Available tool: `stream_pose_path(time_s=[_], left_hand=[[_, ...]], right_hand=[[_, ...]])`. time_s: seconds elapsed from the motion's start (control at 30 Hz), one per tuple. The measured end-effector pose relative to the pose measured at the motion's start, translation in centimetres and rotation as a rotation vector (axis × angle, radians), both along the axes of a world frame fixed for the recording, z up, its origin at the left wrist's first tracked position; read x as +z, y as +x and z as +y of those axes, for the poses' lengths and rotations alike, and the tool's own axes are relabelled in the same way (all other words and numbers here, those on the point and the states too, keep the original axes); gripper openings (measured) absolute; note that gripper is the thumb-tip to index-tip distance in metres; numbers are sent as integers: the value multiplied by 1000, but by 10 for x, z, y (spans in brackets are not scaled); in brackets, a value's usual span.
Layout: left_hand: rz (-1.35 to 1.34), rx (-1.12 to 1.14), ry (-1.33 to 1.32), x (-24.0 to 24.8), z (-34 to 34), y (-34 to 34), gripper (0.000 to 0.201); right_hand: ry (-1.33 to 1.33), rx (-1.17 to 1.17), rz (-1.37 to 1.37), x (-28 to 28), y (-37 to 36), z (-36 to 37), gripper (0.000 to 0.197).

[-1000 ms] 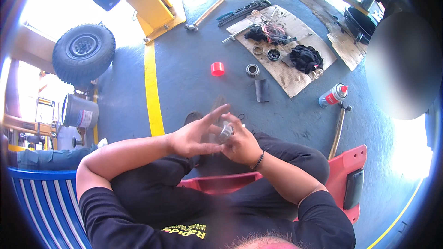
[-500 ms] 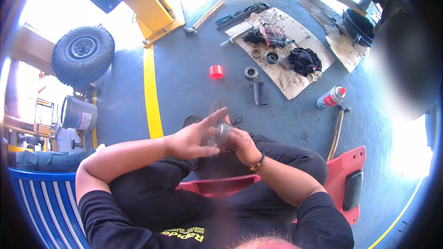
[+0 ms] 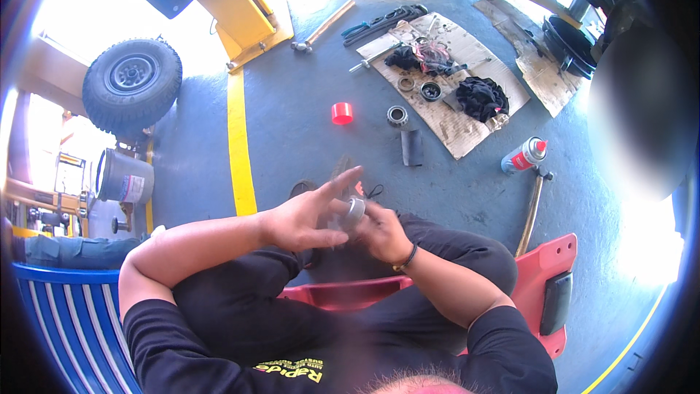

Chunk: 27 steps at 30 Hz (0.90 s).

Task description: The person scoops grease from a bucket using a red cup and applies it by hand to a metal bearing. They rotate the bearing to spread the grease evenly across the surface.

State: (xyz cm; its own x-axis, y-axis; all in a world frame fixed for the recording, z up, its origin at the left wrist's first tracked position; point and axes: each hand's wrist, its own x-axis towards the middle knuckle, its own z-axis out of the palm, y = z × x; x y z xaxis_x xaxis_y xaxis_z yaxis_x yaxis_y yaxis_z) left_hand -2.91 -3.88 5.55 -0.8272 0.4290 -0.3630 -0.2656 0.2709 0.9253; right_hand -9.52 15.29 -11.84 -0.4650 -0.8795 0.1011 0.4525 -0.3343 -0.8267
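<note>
Above my lap, a shiny metal ring [image 3: 356, 209] is held between my two hands. My left hand [image 3: 310, 220] has its index finger and thumb stretched out, while its middle fingers reach to the ring's left side. My right hand [image 3: 386, 235], a dark bracelet on its wrist, is closed at the ring's right side; motion smears its fingers. Beyond them on the floor are a red cap [image 3: 341, 113], a bearing [image 3: 397, 116] and a dark grey rectangular sheet [image 3: 411, 147].
Cardboard [image 3: 456, 138] holds black rags [image 3: 481, 98], small round parts and tools. A spray can [image 3: 523, 155] and a hammer [image 3: 531, 215] lie to the right; another hammer [image 3: 324, 25] is farther off. A wheel [image 3: 131, 86] hangs at left. A red creeper [image 3: 547, 263] is beneath me.
My right hand has shifted slightly at the ring and its wrist has turned a little. The ring has moved a few pixels up and right. My left hand stays almost still.
</note>
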Motion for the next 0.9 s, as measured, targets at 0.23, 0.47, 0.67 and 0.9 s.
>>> stream_pose_path(time_s=[0.23,0.47,0.67,0.9], left_hand=[[-4,78,42,-7,-2,7,105],[-46,67,108,-9,0,6,104],[7,114,149,-14,-6,7,102],[37,134,155,-15,-4,5,101]], right_hand=[[157,-682,499,31,34,-10,53],[100,15,-522,-9,-2,8,72],[5,-718,979,35,11,-9,59],[252,109,-119,-20,-1,6,50]])
